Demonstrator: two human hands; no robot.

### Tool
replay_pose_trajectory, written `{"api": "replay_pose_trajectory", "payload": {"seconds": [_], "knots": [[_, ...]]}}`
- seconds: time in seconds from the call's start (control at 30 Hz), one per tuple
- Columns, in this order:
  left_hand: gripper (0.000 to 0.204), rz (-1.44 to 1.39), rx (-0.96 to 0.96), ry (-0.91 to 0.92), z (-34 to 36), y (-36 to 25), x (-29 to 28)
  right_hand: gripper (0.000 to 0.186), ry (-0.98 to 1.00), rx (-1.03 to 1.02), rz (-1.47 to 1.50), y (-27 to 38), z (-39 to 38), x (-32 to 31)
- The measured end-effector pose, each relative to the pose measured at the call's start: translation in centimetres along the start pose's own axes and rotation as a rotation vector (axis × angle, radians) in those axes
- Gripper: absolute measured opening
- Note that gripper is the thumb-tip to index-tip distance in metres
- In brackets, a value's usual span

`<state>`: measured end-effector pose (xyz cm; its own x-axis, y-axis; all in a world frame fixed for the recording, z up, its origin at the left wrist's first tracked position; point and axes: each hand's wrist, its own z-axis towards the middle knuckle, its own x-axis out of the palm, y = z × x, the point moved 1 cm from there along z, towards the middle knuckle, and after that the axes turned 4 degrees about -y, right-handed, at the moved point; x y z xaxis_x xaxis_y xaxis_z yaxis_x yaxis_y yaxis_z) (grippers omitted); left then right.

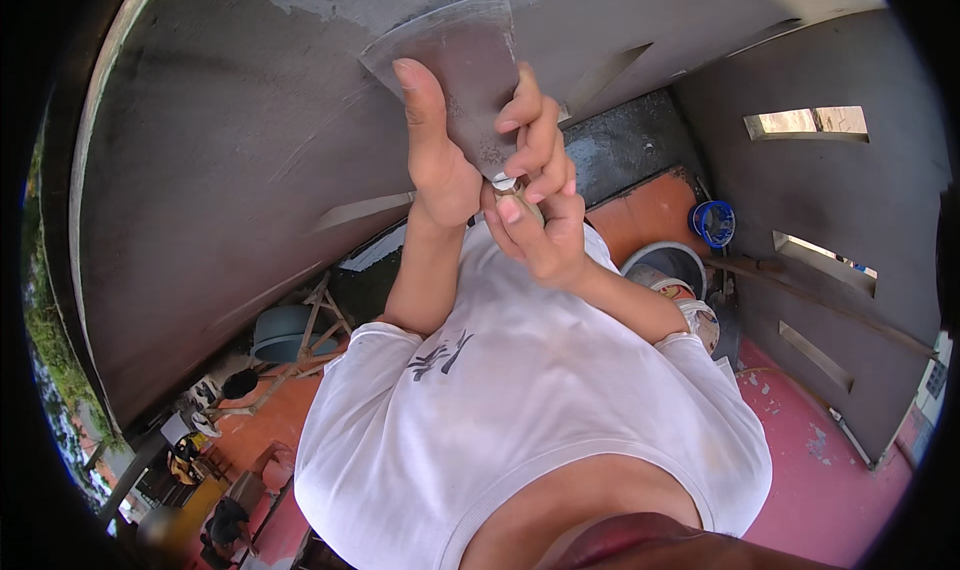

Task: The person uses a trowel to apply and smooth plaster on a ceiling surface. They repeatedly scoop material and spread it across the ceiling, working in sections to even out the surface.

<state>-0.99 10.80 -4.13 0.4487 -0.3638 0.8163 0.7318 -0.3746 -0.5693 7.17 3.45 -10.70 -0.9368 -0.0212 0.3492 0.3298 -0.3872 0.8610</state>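
Note:
A putty knife (470, 90) with a wide, fan-shaped metal blade is raised in front of my chest, its broad edge pointing up. My left hand (445, 175) cradles the blade from behind; its thumb lies along the left edge and its fingers curl over the right edge. Below it, my right hand (555, 240) pinches the short handle between thumb and fingers, just under the pale collar where blade meets handle. Most of the handle is hidden by the fingers. The blade's face looks dull and stained.
A grey plastered wall (250, 150) curves close behind the blade; a slotted wall (830, 200) stands at right. A blue bucket (712, 224), grey tub (668, 262) and wooden pole (820, 300) are right. Left are a wooden trestle (318, 315), teal basin (285, 332) and, lower, another person (228, 525).

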Motion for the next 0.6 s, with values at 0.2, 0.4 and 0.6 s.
{"api": "replay_pose_trajectory", "payload": {"seconds": [0.2,0.4,0.6], "knots": [[0.08,0.187,-0.004,-0.061,-0.1,0.4,0.2,0.023,-0.011,0.185,0.164,0.7,-0.7,-0.1],[0.08,0.197,0.026,-0.081,0.4,-0.2,1.6,0.039,0.026,0.199,0.062,2.0,0.2,-0.5],[0.08,0.179,0.054,-0.047,0.5,0.1,1.4,0.042,0.053,0.069,0.112,1.4,0.2,-0.6]]}}
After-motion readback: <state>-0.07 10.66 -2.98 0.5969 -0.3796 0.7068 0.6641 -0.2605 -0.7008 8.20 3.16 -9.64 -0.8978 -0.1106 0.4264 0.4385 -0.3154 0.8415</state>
